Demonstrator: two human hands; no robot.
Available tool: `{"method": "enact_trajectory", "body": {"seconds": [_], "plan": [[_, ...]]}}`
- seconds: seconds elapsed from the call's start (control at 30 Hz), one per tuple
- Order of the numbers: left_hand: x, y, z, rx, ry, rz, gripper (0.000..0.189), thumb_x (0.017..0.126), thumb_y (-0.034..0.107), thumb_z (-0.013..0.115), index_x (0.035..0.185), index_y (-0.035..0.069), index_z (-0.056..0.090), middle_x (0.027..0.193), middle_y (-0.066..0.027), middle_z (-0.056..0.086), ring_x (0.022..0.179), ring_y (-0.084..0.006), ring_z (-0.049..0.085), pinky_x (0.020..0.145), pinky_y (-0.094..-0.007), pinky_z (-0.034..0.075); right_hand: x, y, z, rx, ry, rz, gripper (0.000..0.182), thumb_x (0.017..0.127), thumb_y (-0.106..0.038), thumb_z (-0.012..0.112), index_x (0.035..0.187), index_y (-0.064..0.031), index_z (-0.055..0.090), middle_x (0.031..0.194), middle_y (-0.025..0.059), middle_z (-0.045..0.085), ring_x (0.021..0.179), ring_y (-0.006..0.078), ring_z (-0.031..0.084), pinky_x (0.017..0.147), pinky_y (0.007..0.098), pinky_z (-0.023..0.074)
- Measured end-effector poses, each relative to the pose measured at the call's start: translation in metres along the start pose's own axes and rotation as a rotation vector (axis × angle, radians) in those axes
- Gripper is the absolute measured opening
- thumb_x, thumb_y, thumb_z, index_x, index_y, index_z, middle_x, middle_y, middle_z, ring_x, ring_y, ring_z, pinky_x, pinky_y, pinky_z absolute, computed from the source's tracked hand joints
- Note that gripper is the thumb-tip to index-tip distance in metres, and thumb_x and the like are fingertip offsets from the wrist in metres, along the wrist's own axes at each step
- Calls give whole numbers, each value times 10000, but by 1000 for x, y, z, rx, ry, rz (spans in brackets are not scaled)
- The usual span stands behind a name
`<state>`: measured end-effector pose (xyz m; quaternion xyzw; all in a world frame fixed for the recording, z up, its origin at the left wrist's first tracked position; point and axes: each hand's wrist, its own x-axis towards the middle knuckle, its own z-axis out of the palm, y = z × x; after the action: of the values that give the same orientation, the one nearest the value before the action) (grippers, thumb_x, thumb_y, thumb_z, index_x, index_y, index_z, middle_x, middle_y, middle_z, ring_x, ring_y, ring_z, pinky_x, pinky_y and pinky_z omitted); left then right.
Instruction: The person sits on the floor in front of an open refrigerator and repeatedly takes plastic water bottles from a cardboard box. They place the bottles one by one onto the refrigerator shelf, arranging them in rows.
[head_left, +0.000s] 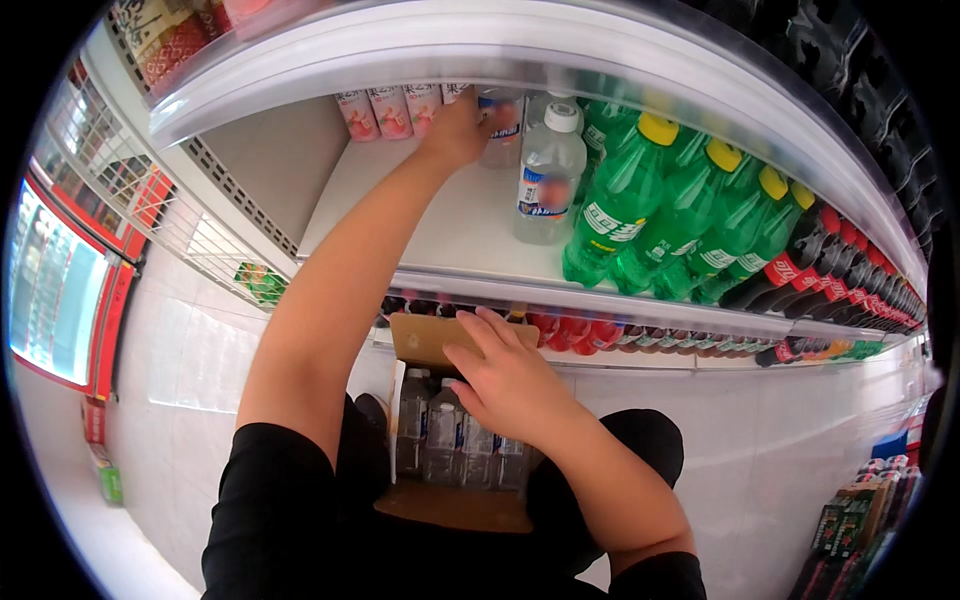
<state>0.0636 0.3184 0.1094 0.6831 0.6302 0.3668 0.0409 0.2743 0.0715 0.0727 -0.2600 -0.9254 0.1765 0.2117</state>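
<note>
My left hand reaches deep onto the white shelf. It grips a clear plastic bottle with a blue label, thumb across its front; the bottle's top is hidden by the shelf edge above. A second clear bottle with a white cap stands nearer the front, to the right. Between my knees sits an open cardboard box holding several clear bottles with white caps. Over this box, my right hand spreads its fingers against the far flap, holding nothing.
Pink-and-white cartons stand at the shelf's back left. Green soda bottles with yellow caps and dark cola bottles line the right. The upper shelf's edge overhangs. Below are red drink bottles. A lit drinks cooler is far left.
</note>
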Motion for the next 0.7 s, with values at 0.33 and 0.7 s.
{"method": "enact_trajectory", "body": {"seconds": [0.33, 0.7], "plan": [[-112, -9, -21, -13, 55, 157, 386, 940, 187, 647, 1230, -63, 602, 1025, -236, 706, 933, -394, 708, 836, -455, 557, -9, -6, 24, 21, -363, 143, 284, 866, -203, 722, 1088, -35, 663, 1175, 177, 599, 1134, 375, 610, 938, 500, 528], [-304, 21, -73, -29, -980, 467, 230, 875, 196, 714, 1042, 58, 639, 973, -140, 664, 902, -354, 688, 733, -445, 572, -23, -5, 84, -85, -902, 257, 381, 874, -233, 711, 1190, -20, 695, 1258, 176, 613, 1179, 366, 596, 956, 488, 527]]}}
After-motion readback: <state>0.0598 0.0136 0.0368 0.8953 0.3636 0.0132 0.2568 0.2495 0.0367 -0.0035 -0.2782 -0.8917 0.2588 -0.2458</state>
